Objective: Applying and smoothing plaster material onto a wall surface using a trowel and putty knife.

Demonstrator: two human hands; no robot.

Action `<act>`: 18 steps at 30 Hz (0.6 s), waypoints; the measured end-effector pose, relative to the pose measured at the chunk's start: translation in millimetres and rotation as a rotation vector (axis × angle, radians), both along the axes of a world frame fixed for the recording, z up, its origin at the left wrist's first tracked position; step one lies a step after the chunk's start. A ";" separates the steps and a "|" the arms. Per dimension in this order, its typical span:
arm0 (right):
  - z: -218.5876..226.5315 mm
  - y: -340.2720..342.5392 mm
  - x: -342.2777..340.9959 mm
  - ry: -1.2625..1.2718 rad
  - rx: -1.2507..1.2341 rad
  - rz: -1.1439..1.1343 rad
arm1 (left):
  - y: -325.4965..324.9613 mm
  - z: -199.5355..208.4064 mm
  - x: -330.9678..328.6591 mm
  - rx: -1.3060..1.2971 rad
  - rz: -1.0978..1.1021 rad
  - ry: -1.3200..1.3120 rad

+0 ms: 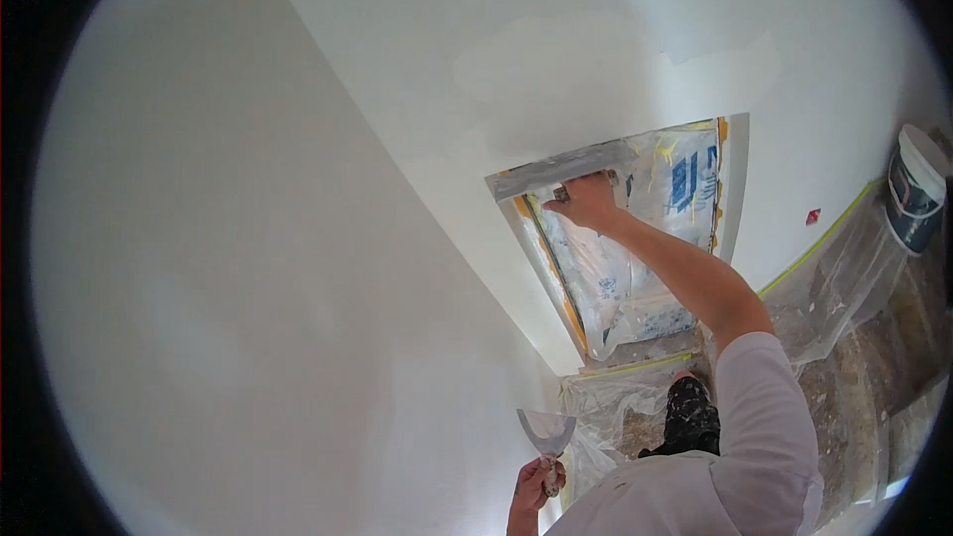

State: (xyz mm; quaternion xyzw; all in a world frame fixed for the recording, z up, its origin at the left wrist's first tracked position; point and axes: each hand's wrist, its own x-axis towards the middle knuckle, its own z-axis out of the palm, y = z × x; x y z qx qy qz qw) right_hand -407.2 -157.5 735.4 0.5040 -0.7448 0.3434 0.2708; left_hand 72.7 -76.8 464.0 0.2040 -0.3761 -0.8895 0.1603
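My left hand point(534, 484), low near the pale wall, is wrapped round the handle of a putty knife point(548, 431). Its fan-shaped blade points up and has whitish matter on it. My right arm reaches up to the top of a doorway, where my right hand point(590, 201) is closed on the grip of a wide smoothing blade point(566, 167). The long grey blade lies along the underside of the opening's top edge; its exact contact is hard to make out. Behind that hand, a plastic-wrapped door point(660, 238) shows blue print and orange-yellow edges.
A pale wall point(228, 268) fills the left side. Patches of different white point(556, 55) show above the doorway. At right stands a dark bucket point(913, 194) with a white top. Clear sheeting point(834, 298), edged with yellow tape, covers the floor. A small red fitting point(813, 217) sits on the wall.
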 end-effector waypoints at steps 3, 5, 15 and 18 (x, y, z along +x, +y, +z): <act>-14.3 27.1 -7.1 -0.042 -0.007 0.070 | 0.5 -5.8 3.0 0.019 -0.025 -0.055; -24.3 42.2 -18.0 0.082 -0.127 -0.011 | 0.9 -8.2 5.1 0.043 -0.011 -0.071; -7.9 103.3 -83.4 0.065 -0.022 -0.165 | -7.6 -5.4 -1.7 0.020 -0.045 -0.050; -13.8 133.2 -52.5 0.291 -0.016 -0.129 | -12.2 -2.8 -7.8 -0.015 -0.047 -0.030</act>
